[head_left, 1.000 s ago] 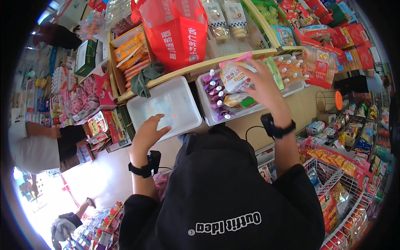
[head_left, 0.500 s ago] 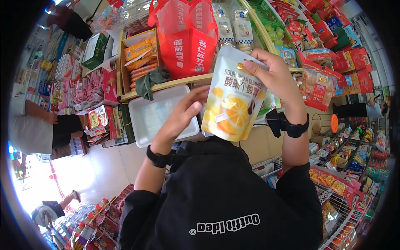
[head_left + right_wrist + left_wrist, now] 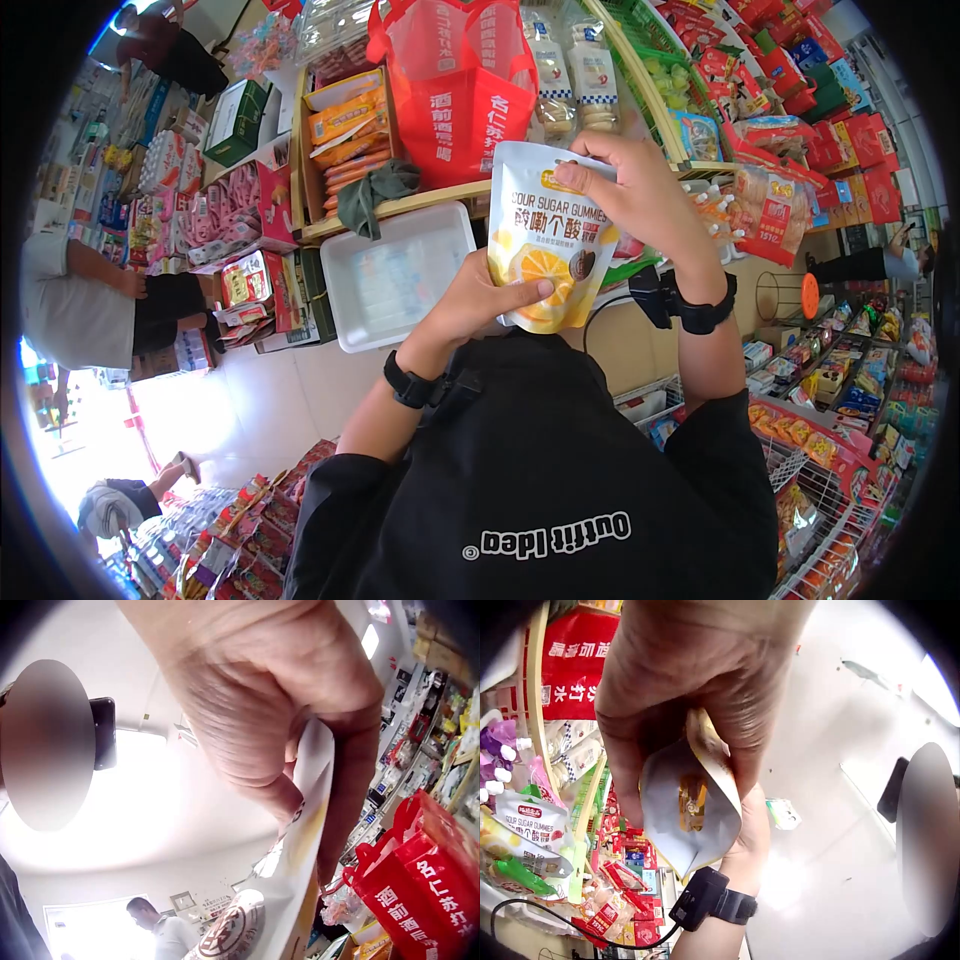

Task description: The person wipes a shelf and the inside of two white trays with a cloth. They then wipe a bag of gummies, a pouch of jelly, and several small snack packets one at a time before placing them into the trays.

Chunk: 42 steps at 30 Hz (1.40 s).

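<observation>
Head alone: orange slice (image 3: 541, 266) printed on pouch (image 3: 550, 238).

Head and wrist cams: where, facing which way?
Head: head-worn, facing forward and down at the gummies pouch; forearms, black shirt, left hand and right hand show.
Left wrist: on that wrist, facing the pouch; left hand across top, right forearm below.
Right wrist: on that wrist, facing the pouch's edge; right hand across top.
Head and right wrist share the pouch, right hand and red bag.
</observation>
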Motion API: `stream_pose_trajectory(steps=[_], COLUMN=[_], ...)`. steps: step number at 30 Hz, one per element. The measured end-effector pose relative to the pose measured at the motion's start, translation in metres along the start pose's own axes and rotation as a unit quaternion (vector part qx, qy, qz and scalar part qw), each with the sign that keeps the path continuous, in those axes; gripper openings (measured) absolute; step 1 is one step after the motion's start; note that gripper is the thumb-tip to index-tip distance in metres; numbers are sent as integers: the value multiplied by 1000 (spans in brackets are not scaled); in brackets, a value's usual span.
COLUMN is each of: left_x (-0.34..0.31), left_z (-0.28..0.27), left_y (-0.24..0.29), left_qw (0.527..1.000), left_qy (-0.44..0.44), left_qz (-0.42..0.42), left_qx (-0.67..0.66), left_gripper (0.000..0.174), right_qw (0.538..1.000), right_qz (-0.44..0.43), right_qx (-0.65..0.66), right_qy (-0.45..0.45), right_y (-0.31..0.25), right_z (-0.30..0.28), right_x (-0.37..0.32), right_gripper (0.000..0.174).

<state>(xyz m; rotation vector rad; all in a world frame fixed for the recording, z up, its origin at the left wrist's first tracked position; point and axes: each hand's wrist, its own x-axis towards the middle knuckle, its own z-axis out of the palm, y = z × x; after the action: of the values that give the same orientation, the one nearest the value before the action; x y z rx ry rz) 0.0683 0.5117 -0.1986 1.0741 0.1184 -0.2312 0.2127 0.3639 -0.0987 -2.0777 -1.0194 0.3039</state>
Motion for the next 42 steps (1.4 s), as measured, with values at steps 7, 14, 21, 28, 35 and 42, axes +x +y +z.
stream_pose_trajectory(steps=[7,14,21,28,35,42], left_x=[-5,-33,-82,-107,-155,-188], left_z=[-6,-45,-106,-140,-155,-178], left_y=[-2,-17,-53,-95,-107,-98], left_qw=[1000,997,978,946,929,911], left_qy=[10,48,209,301,359,401], left_qz=[-12,-7,5,-79,-85,-96], left_qx=[10,56,-19,87,33,-8], left_gripper=[45,47,45,39,37,33], right_qw=[1000,994,937,965,987,922], right_qz=[-21,59,190,163,17,-70], right_qx=[-12,85,248,197,26,-340], right_qy=[-1,-35,158,-52,-156,-172], right_y=[-1,4,86,53,31,29], right_z=[5,13,15,134,199,286], right_x=[-1,-21,-95,-89,14,175], right_gripper=[20,26,33,29,38,65])
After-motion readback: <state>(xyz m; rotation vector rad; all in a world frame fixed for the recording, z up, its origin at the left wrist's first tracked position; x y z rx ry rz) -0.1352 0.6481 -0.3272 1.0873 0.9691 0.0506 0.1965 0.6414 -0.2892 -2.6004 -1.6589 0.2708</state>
